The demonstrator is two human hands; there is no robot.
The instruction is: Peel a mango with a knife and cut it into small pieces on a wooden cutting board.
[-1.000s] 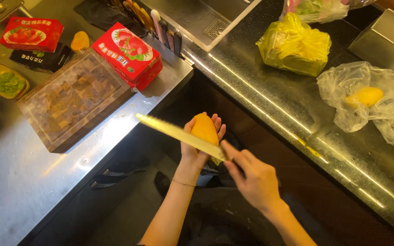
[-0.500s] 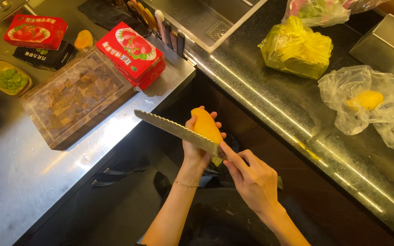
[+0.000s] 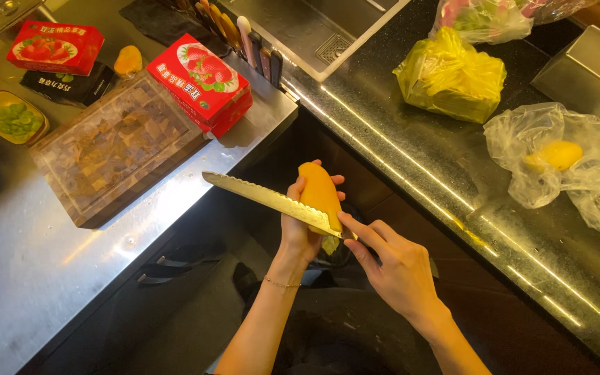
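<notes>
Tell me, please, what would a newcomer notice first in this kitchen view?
In the middle, the left hand holds a peeled mango upright over the dark gap, while the right hand lays a long serrated knife across it. To the upper left, a red box lies beside a wooden board.

Count by kind:

- Hands: two, the left hand [image 3: 302, 229] and the right hand [image 3: 394, 267].
- Mangoes: two, one peeled mango [image 3: 319, 196] and one whole mango [image 3: 555, 155] inside a clear bag on the dark surface [image 3: 411, 173].
- Serrated knives: one, the long knife [image 3: 265, 201].
- Red boxes: two, one red box [image 3: 203, 80] at the steel surface's [image 3: 50, 278] right edge and a second red box [image 3: 53, 47] at its far edge.
- Black boxes: one, the black box [image 3: 71, 87].
- Chopping boards: one, the wooden board [image 3: 116, 149].
- Plastic bags: three, the clear bag [image 3: 564, 167], the yellow bag [image 3: 453, 76] and a far bag [image 3: 487, 17].
- Small dishes: one, the dish [image 3: 12, 118].
</notes>
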